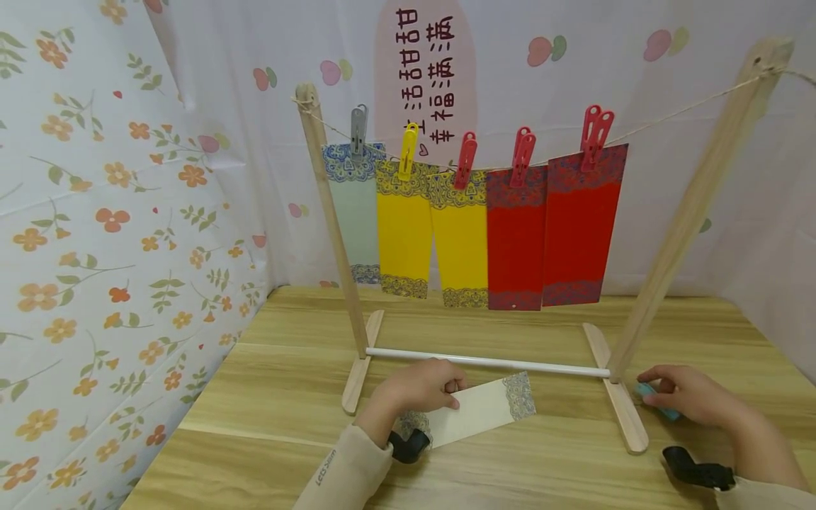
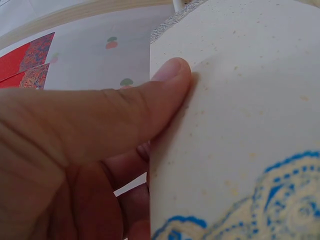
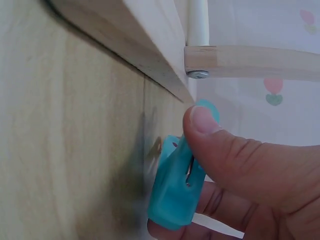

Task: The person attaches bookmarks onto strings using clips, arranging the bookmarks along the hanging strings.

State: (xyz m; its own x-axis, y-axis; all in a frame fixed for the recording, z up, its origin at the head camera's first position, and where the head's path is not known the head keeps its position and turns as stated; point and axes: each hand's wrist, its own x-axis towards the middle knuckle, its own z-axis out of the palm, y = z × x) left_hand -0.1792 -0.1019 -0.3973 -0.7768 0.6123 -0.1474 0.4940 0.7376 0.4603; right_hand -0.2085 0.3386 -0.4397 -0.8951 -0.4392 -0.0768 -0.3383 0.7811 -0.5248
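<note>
My left hand (image 1: 426, 387) pinches a cream paper card (image 1: 474, 414) with blue patterned ends by its long edge, thumb on its face. In the left wrist view the card (image 2: 240, 95) shows gold flecks and a blue lace-like border. To the right of the wooden stand, my right hand (image 1: 691, 393) holds a turquoise clothespin (image 1: 659, 402) just over the table. The right wrist view has this clothespin (image 3: 177, 185) between the thumb and the curled fingers.
A string (image 1: 682, 112) spans two wooden posts (image 1: 698, 212). Along it hang a pale green card (image 1: 354, 219), two yellow cards (image 1: 404, 234) and two red cards (image 1: 581, 237), held by clothespins. A white rod (image 1: 484, 362) joins the posts low down.
</note>
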